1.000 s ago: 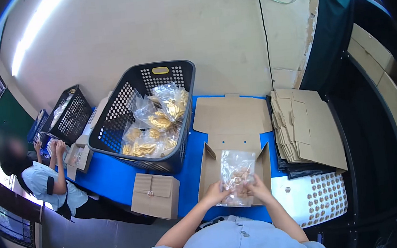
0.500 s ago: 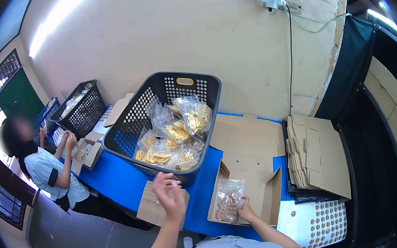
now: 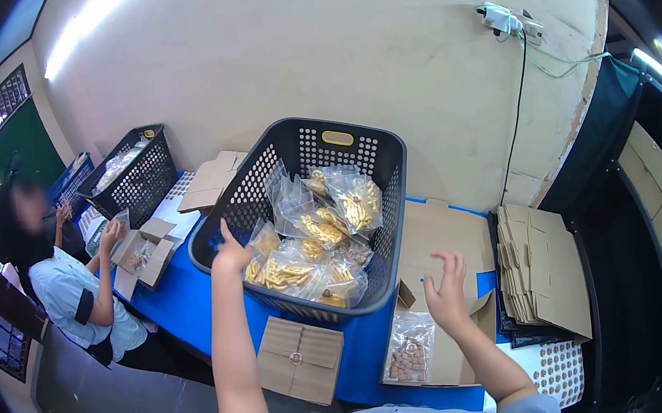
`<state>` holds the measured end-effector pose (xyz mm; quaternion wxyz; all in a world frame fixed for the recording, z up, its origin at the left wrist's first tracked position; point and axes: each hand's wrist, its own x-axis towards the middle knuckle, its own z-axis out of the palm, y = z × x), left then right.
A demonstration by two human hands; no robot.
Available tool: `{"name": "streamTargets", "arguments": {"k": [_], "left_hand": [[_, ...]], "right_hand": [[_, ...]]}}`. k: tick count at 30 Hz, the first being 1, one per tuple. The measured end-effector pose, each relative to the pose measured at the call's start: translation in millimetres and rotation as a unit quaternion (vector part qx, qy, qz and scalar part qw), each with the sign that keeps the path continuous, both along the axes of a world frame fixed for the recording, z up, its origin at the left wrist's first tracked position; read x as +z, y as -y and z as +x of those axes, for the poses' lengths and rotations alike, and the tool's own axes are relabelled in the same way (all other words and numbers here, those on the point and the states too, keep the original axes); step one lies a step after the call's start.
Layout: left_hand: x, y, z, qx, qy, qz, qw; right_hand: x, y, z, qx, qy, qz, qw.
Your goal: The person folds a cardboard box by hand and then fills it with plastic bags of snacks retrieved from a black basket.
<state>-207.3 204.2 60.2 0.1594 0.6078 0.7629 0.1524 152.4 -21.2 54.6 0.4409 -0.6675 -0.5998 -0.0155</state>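
Note:
My left hand (image 3: 233,252) is at the front left rim of a large black perforated basket (image 3: 215,241), its index finger stretched up and the other fingers partly hidden. Several clear bags of yellow, finger-shaped snacks (image 3: 289,272) lie in the basket. My right hand (image 3: 449,295) hovers over an open cardboard box (image 3: 451,362), fingers apart and holding nothing. Inside that box, at its left side, lies a clear bag of brown pieces (image 3: 409,349). A closed cardboard box (image 3: 301,358) with a round sticker sits between my arms.
Flattened cardboard boxes (image 3: 540,266) are stacked on the right, near a sheet of round stickers (image 3: 560,371). On the left a co-worker (image 3: 76,287) handles a clear bag above an open box (image 3: 145,260). Another black basket (image 3: 133,178) stands behind. Blue cloth (image 3: 354,363) covers the table.
My right hand has let go of the bag of brown pieces and risen above the box. My left hand has moved up and left to the basket rim. The view has turned left.

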Motion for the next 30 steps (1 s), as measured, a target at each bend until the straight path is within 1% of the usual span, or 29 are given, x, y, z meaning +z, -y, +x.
{"name": "streamTargets", "arguments": {"k": [1, 2, 3, 4, 5, 6, 7, 8, 9, 10, 12, 13, 14, 15, 16, 17, 18, 20, 21, 22, 23, 24, 25, 26, 27, 28, 29, 30], "left_hand": [[-31.1, -20.4, -11.8, -0.072, 0.074, 0.038, 0.994], [-26.9, -17.6, -8.4, -0.075, 0.074, 0.031, 0.994], [-9.6, -8.4, 1.9, -0.125, 0.074, 0.086, 0.986], [9.8, 1.0, 10.8, -0.172, 0.075, 0.144, 0.971], [25.9, 11.0, 13.2, -0.155, 0.114, 0.109, 0.975], [19.9, 5.1, 10.8, -0.155, 0.117, 0.11, 0.975], [9.5, -0.3, 8.6, -0.134, 0.098, 0.083, 0.983], [-2.1, -3.8, 4.8, -0.112, 0.078, 0.052, 0.989], [-6.2, -1.0, 7.2, -0.118, 0.077, 0.085, 0.986], [3.6, 7.3, 12.0, -0.114, 0.08, 0.082, 0.987], [21.7, 21.2, 17.2, -0.119, 0.07, 0.152, 0.979], [23.1, 23.2, 17.4, -0.113, 0.055, 0.17, 0.977], [26.7, 25.3, 18.4, -0.108, 0.056, 0.173, 0.977], [40.0, 32.1, 20.1, -0.074, 0.08, 0.152, 0.982], [53.4, 37.9, 21.2, -0.041, 0.103, 0.133, 0.985], [62.5, 43.1, 21.2, -0.03, 0.12, 0.184, 0.975], [60.4, 41.7, 20.6, -0.027, 0.123, 0.189, 0.974], [53.0, 36.9, 18.2, -0.008, 0.186, 0.322, 0.928], [53.1, 37.8, 18.7, -0.002, 0.201, 0.324, 0.924], [57.7, 39.5, 19.7, 0.013, 0.179, 0.274, 0.945], [64.9, 36.7, 19.7, 0.008, 0.187, 0.25, 0.95], [61.9, 38.9, 20.0, 0.004, 0.194, 0.211, 0.958], [54.9, 36.0, 20.2, 0.011, 0.191, 0.209, 0.959], [48.9, 31.7, 19.3, 0.003, 0.19, 0.214, 0.958], [43.7, 25.8, 16.5, -0.006, 0.187, 0.219, 0.958], [40.1, 21.4, 11.6, -0.003, 0.182, 0.218, 0.959], [38.7, 19.4, 6.4, -0.003, 0.202, 0.193, 0.96], [40.2, 16.8, 2.6, -0.004, 0.223, 0.169, 0.96]], "right_hand": [[14.2, -12.5, -7.2, -0.004, 0.001, -0.004, 1.0], [25.1, -22.9, -14.8, 0.03, 0.006, 0.021, 0.999], [33.6, -31.6, -24.0, 0.064, 0.01, 0.047, 0.997], [42.6, -39.1, -33.5, 0.063, 0.01, 0.047, 0.997], [51.7, -45.6, -42.9, 0.077, 0.035, 0.056, 0.995], [59.3, -54.5, -50.9, 0.091, 0.061, 0.066, 0.992], [64.3, -64.4, -57.9, 0.092, 0.064, 0.065, 0.992], [67.2, -73.1, -65.2, 0.102, 0.095, 0.064, 0.988], [68.9, -80.9, -71.4, 0.114, 0.127, 0.062, 0.983], [69.4, -89.8, -76.0, 0.118, 0.13, 0.059, 0.983], [62.6, -110.2, -84.6, 0.171, 0.195, 0.017, 0.966], [56.6, -122.7, -87.4, 0.184, 0.241, 0.003, 0.953], [39.1, -138.7, -89.5, 0.188, 0.244, 0.006, 0.951], [16.9, -157.8, -91.0, 0.24, 0.348, -0.014, 0.906], [0.3, -173.0, -93.1, 0.286, 0.447, -0.032, 0.847], [-10.7, -182.3, -99.6, 0.323, 0.485, -0.049, 0.811], [-20.0, -189.1, -108.6, 0.359, 0.521, -0.068, 0.772], [-28.4, -207.6, -131.1, 0.42, 0.545, -0.231, 0.688], [-31.1, -216.7, -143.7, 0.435, 0.519, -0.28, 0.68], [-36.0, -228.5, -155.7, 0.449, 0.493, -0.326, 0.67], [-43.8, -247.1, -164.1, 0.449, 0.501, -0.317, 0.668], [-71.9, -262.7, -168.5, 0.499, 0.437, -0.288, 0.691], [-98.7, -280.7, -174.1, 0.542, 0.369, -0.253, 0.711], [-120.7, -293.6, -183.6, 0.547, 0.368, -0.248, 0.709], [-143.0, -305.0, -193.7, 0.562, 0.232, -0.176, 0.774], [-167.1, -318.5, -200.6, 0.562, 0.088, -0.102, 0.816], [-197.6, -343.6, -202.7, 0.524, -0.016, -0.18, 0.832], [-184.1, -346.9, -200.2, 0.527, -0.016, -0.179, 0.83]]}}
